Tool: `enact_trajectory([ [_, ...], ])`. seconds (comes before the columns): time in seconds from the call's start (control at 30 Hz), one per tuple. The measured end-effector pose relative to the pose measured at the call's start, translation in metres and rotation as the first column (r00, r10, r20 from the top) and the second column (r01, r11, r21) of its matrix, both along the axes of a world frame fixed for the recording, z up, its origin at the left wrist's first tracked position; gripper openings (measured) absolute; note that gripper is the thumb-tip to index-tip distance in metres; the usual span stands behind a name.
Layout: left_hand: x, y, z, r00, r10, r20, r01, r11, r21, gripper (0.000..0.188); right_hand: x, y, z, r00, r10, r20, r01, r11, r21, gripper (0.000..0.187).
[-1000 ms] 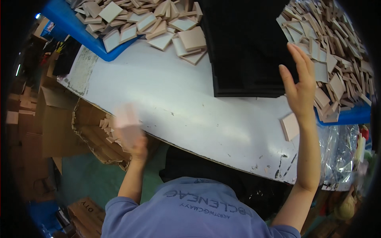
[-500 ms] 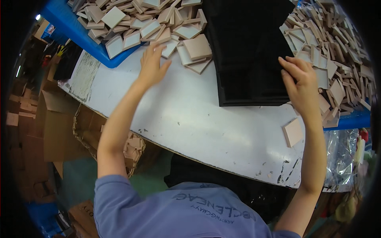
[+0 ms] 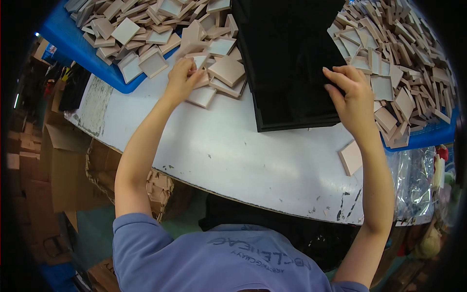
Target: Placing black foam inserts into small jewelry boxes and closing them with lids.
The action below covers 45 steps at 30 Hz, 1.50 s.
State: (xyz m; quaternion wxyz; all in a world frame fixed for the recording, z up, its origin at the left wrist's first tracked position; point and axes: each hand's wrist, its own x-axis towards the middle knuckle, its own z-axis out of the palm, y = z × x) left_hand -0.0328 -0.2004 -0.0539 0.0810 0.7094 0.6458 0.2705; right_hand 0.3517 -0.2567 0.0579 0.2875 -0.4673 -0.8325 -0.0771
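Note:
My left hand is at the near edge of a heap of small, shallow square box halves, pale pink outside and white inside. Its fingers are curled closed on one box half, partly hidden by them. Just beyond, another box half stands tilted and looks blurred. My right hand hovers by the right side of a tall black stack of flat pieces. Thumb and forefinger are apart there, with nothing visible between them.
A blue tray of box halves stands at the far left, and a second blue tray at the right. One loose box half lies near my right forearm. Below the table's left edge is a cardboard carton with more pieces.
My left hand has gone from spread fingers to closed ones among the box halves, and some pieces there have shifted. My right hand stays beside the black stack. The whole view has moved slightly.

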Motion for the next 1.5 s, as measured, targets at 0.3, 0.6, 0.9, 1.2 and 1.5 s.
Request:
enact_trajectory([
  [0.3,0.114,-0.176,-0.011,0.619,-0.782,0.069,0.71,0.596,0.375,0.017,0.018,0.005,0.004,0.906,0.106,-0.41,-0.085,0.994,0.069,0.019],
  [0.6,0.155,-0.204,-0.03,0.747,-0.628,0.219,0.63,0.773,0.067,0.04,-0.017,-0.137,-0.108,0.921,0.388,-0.021,-0.389,0.921,-0.025,0.01],
  [0.9,0.157,-0.208,-0.027,0.799,-0.585,0.138,0.593,0.804,-0.031,0.092,-0.012,-0.144,-0.105,0.894,0.37,-0.254,-0.448,0.763,-0.465,0.025],
  [1.2,0.159,-0.208,-0.02,0.781,-0.622,-0.058,0.613,0.78,-0.123,0.067,0.137,-0.095,-0.093,0.788,-0.181,0.588,0.358,0.912,-0.199,0.067],
  [1.5,0.158,-0.213,-0.022,0.798,-0.602,-0.035,0.598,0.797,-0.086,0.066,0.051,-0.102,-0.086,0.963,0.26,-0.07,-0.258,0.815,-0.52,0.08],
])
